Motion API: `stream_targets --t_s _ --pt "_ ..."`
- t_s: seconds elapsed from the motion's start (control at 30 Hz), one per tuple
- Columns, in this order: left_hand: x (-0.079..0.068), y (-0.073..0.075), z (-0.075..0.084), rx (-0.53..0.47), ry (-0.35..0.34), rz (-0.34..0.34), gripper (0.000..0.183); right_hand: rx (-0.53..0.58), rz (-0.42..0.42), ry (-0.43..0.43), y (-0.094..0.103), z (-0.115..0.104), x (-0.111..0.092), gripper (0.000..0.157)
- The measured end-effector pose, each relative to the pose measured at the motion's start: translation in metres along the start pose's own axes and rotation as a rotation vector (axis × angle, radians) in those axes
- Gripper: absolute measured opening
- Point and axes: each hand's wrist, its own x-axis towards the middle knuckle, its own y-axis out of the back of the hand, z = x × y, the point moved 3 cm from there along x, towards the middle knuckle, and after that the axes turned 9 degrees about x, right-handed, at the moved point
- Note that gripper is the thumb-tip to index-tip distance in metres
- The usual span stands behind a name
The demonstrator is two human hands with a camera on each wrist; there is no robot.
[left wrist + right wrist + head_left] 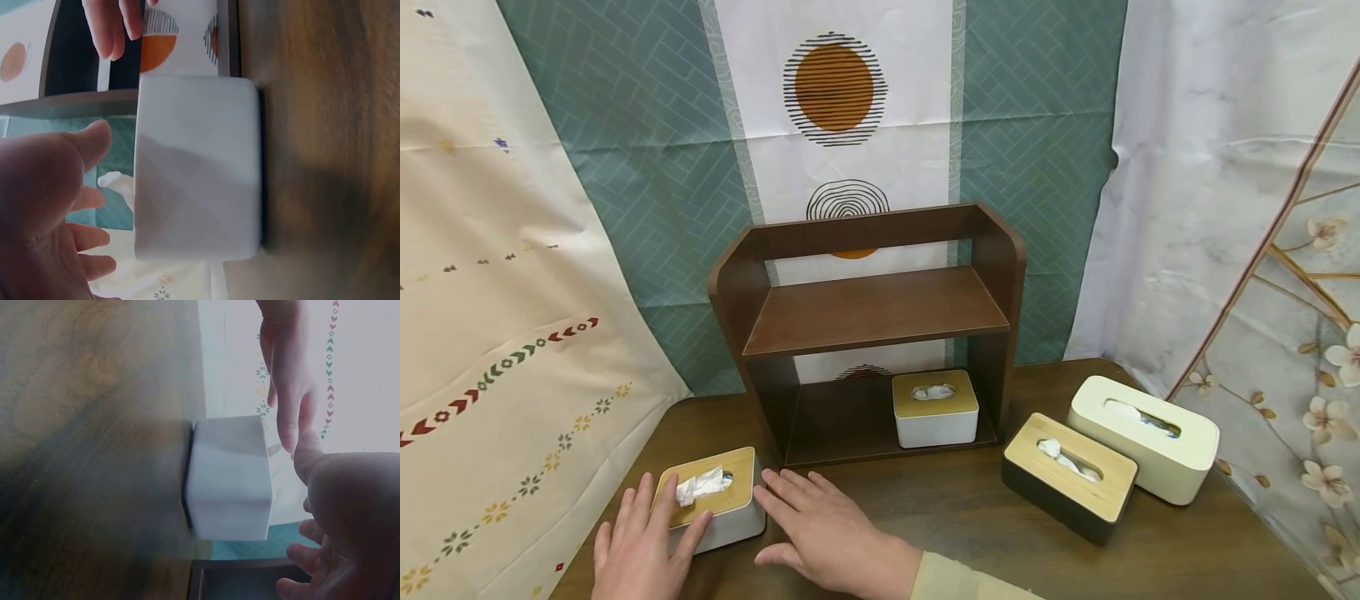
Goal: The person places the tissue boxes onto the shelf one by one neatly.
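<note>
A white tissue box (737,527) with a light wooden lid stands at the table's left, a white tissue (700,485) poking from its slot. My left hand (643,542) hovers at its near left side with fingers spread and fairly straight. In the left wrist view, a gap shows between that hand (56,206) and the box's white wall (197,169). On the box's right side is my right hand (835,529), its fingers extended toward it. The right wrist view shows this hand (350,519) apart from the box too. Neither hand holds anything.
A dark brown two-tier shelf (880,308) stands at the back, with another wooden-lidded white tissue box (936,423) on its lower tier. To the right sit a black tissue box with wooden lid (1067,471) and a longer cream one (1176,467). Patterned cloths hang around the brown table (940,508).
</note>
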Motion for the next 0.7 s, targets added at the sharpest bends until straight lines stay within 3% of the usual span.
stream_targets --t_s 0.5,0.7 --pt "-0.002 -0.014 -0.024 0.012 0.041 -0.095 0.088 0.111 -0.068 -0.033 -0.011 0.000 0.009 0.078" --pt "-0.002 -0.018 -0.028 0.012 0.088 -0.239 0.095 0.124 -0.087 -0.028 -0.017 0.000 0.009 0.079"
